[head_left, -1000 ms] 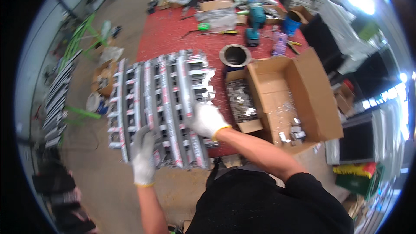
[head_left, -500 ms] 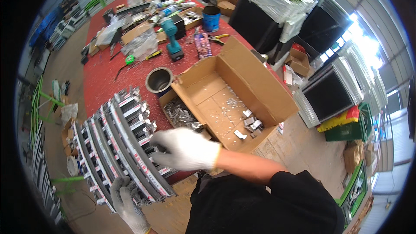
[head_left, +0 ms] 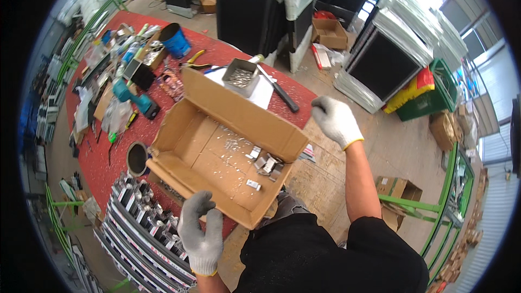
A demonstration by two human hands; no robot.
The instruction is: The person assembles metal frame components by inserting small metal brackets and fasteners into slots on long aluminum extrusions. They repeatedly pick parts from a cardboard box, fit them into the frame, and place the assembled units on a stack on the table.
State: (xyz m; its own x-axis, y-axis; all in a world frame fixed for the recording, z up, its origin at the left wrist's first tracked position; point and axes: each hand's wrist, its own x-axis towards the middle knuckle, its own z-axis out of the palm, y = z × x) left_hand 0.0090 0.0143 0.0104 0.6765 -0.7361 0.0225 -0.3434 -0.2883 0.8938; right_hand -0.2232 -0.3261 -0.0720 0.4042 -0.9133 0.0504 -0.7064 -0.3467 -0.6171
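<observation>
My left hand (head_left: 201, 236), in a grey-white knit glove, is beside the near side of an open cardboard box (head_left: 217, 198). Its thumb and fingers are apart with nothing seen between them. Several small metal brackets (head_left: 267, 165) and scattered bits lie inside the box. My right hand (head_left: 337, 122), gloved too, is raised past the table's right edge, near a black-handled tool (head_left: 286, 97). Its fingers curl inward, hiding whatever they may hold. Curved grey strips with white-and-red film (head_left: 146, 244) lie stacked left of my left hand.
On the red table (head_left: 103, 171) stand a dark cup (head_left: 137, 158), a teal cordless drill (head_left: 135, 100), a blue can (head_left: 175, 40) and a square metal tin (head_left: 241, 76) of small metal pieces. Wrapped black panels (head_left: 388, 70) stand at the right, beside a green bin (head_left: 429, 95).
The view has turned right. My right hand has gone from above the curved strips to beyond the table's right edge. My left hand has left the strips and come beside the box.
</observation>
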